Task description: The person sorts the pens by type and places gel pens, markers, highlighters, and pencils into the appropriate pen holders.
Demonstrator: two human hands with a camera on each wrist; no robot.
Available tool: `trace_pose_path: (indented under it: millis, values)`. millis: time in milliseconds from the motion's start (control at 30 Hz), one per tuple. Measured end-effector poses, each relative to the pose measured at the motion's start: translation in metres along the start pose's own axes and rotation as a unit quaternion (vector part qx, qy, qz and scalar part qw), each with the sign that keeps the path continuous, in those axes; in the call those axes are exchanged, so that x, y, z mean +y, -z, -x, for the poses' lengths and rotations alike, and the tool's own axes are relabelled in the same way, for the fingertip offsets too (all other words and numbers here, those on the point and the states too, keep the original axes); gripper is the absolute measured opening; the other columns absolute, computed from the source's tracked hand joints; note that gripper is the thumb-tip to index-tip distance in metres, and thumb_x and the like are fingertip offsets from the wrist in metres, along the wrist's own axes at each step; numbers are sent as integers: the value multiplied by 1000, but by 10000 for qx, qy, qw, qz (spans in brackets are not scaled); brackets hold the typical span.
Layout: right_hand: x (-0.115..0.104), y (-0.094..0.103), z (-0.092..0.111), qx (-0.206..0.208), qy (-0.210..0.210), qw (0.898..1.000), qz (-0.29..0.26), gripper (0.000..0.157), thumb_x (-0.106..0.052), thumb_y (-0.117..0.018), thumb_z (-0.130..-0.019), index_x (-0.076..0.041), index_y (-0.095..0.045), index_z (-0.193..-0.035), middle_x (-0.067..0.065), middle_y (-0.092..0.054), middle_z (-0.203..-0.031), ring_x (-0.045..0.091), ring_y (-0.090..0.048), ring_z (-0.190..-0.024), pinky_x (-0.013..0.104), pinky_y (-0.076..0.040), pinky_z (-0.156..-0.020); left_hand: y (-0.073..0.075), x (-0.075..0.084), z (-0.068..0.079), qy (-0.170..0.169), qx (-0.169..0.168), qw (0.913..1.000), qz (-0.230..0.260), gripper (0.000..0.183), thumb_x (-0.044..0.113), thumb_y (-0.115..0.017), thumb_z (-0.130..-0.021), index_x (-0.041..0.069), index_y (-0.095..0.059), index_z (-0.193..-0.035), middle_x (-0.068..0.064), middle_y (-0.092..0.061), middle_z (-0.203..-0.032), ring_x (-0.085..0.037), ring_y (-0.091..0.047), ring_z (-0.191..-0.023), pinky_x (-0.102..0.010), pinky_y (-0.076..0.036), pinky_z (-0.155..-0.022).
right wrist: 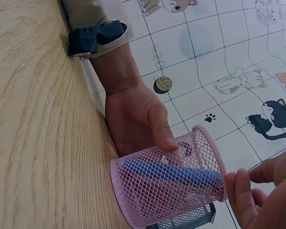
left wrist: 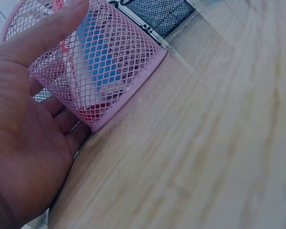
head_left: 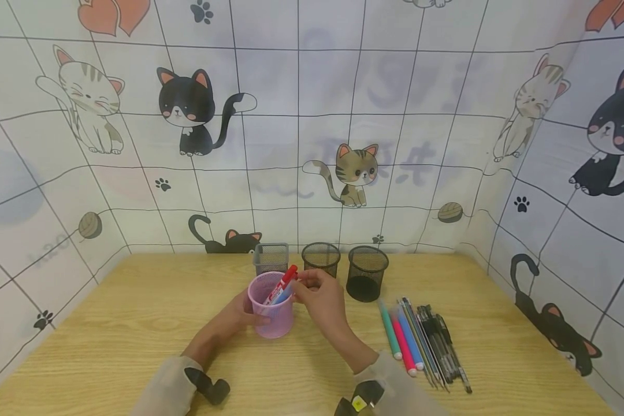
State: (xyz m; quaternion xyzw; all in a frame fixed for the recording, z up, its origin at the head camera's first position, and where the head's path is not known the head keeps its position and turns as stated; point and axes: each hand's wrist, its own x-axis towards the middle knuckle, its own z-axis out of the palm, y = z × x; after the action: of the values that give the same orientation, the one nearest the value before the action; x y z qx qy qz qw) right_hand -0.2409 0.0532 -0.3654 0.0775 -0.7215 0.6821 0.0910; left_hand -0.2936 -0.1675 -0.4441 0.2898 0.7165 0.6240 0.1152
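Observation:
A pink mesh pen cup stands upright on the table. My left hand holds it from the left, thumb on the near side and fingers behind, as the left wrist view shows. Inside lean a red-capped marker, its cap above the rim, and a blue marker seen through the mesh. At the cup's right rim, my right hand pinches the blue marker's upper end between thumb and fingertips; that end is partly hidden by the fingers.
Behind the cup stand a grey square mesh holder and two black mesh cups, one beside the other. To the right lie a green marker, a pink marker, another blue marker, pencils and several black pens. A cat-print curtain surrounds the table.

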Motion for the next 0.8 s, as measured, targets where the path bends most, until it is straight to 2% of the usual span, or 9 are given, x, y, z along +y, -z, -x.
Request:
trace_pose_path:
  millis: [333,567,800]
  values:
    - [1,-1,0,-32,3,9999,-167,22,-6,-71,-85,5,-63,-103,13,-61,-84,31,-68,-74,31,-57,-66,0,1,0,6,36,10000,-5,81,12,-77,-79,15,-30,-146,-8,-43,-140,-28,-40,-129,-49,-29,-107]
    - [2,0,1,-62,9,9999,-86,23,-7,-71,-86,4,-63,-104,13,-61,-86,31,-68,-75,31,-56,-65,1,-1,-1,-94,10,9999,-51,80,10,-76,-80,12,-30,-145,-10,-44,-140,-29,-41,-127,-46,-31,-106]
    - [5,-2,0,-63,45,9999,-151,23,-4,-70,-85,6,-62,-105,15,-61,-86,27,-68,-74,40,-56,-70,0,-2,-1,-16,93,9999,-83,79,10,-77,-79,15,-33,-145,-8,-46,-138,-26,-44,-126,-41,-33,-105]
